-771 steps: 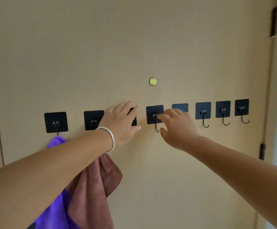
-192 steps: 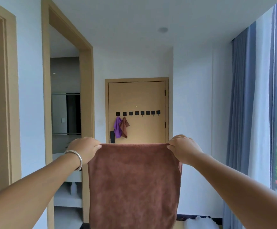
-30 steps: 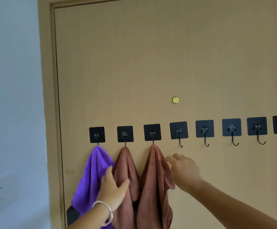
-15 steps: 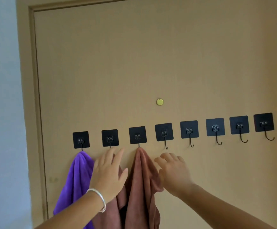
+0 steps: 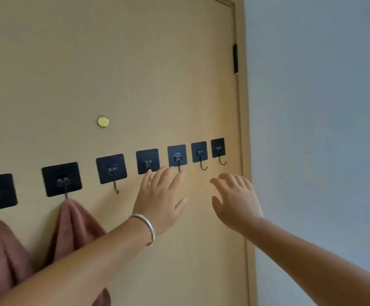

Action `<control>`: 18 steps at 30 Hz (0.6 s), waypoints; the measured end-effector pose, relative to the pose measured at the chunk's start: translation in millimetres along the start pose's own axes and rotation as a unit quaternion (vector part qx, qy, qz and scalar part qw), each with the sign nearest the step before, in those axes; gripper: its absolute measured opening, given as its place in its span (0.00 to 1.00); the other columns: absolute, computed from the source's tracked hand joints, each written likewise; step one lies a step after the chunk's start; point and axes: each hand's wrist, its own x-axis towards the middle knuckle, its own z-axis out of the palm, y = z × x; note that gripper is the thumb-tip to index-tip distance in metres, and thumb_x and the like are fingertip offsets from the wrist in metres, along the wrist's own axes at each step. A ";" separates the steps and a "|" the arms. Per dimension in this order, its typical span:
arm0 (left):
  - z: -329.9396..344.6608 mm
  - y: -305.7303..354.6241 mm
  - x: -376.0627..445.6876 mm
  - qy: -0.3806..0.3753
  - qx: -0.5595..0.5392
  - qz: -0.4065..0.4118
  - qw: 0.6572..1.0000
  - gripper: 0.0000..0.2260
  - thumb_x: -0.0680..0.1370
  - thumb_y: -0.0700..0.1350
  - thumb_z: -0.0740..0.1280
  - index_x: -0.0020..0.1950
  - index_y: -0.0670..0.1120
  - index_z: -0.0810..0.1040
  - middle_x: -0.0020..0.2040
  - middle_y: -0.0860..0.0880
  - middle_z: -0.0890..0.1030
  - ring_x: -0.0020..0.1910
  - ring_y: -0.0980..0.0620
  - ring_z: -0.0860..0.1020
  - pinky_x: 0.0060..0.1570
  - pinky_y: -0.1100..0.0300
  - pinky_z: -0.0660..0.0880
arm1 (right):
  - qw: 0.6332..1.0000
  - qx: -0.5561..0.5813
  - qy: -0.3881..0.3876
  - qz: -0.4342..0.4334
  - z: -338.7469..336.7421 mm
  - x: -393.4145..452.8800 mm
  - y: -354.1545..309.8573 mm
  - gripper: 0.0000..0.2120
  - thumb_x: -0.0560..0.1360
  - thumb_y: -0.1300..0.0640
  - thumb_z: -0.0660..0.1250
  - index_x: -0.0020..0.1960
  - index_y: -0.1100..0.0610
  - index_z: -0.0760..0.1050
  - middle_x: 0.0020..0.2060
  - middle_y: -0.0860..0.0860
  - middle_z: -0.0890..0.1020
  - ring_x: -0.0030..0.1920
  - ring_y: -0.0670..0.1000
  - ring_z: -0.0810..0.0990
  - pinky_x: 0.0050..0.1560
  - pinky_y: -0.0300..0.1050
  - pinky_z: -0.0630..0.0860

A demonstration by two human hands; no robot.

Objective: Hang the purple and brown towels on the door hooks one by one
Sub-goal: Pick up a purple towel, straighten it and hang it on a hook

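Two brown towels hang from black door hooks at the lower left: one (image 5: 0, 250) at the frame's edge, the other (image 5: 73, 228) under the hook plate (image 5: 62, 179). The purple towel is out of view. To the right, several hooks are bare, the nearest (image 5: 111, 168) beside the hung towel. My left hand (image 5: 162, 195), with a silver bracelet, is spread open in front of the door just below two hook plates, its fingertips covering their hooks. My right hand (image 5: 234, 199) is open with nothing in it near the door's right edge, below the last hook (image 5: 218, 149).
The tan door (image 5: 135, 74) fills most of the view, with a brass peephole (image 5: 103, 121) above the hooks. A black hinge (image 5: 235, 58) sits on its right edge, where the frame meets a pale wall (image 5: 312, 129).
The view has swung right along the hook row. Both hands have left the hung towels and moved right to the bare hooks; the purple towel has slipped out of view.
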 end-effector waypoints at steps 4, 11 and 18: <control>12.4 48.3 29.6 0.024 -0.092 0.055 0.994 0.29 0.77 0.60 0.57 0.76 0.49 0.61 0.72 0.49 0.67 0.73 0.47 0.62 0.72 0.44 0.59 | 0.993 -0.089 -0.017 0.072 -41.6 -26.6 50.6 0.21 0.78 0.44 0.59 0.70 0.48 0.67 0.68 0.49 0.71 0.69 0.53 0.67 0.72 0.52 0.61; 10.5 144.3 48.0 0.034 -0.223 0.144 0.963 0.31 0.79 0.60 0.54 0.79 0.50 0.50 0.77 0.46 0.56 0.77 0.47 0.52 0.74 0.45 0.50 | 0.950 -0.235 -0.035 0.202 -119.6 -102.7 85.5 0.26 0.76 0.40 0.60 0.71 0.48 0.66 0.71 0.51 0.68 0.74 0.54 0.60 0.74 0.56 0.53; -32.8 267.3 17.7 0.038 -0.363 0.258 0.894 0.31 0.77 0.60 0.60 0.78 0.51 0.58 0.75 0.43 0.63 0.75 0.44 0.59 0.71 0.41 0.55 | 0.863 -0.375 -0.050 0.335 -231.0 -215.8 80.4 0.27 0.70 0.40 0.61 0.64 0.52 0.74 0.63 0.55 0.76 0.68 0.58 0.70 0.67 0.64 0.64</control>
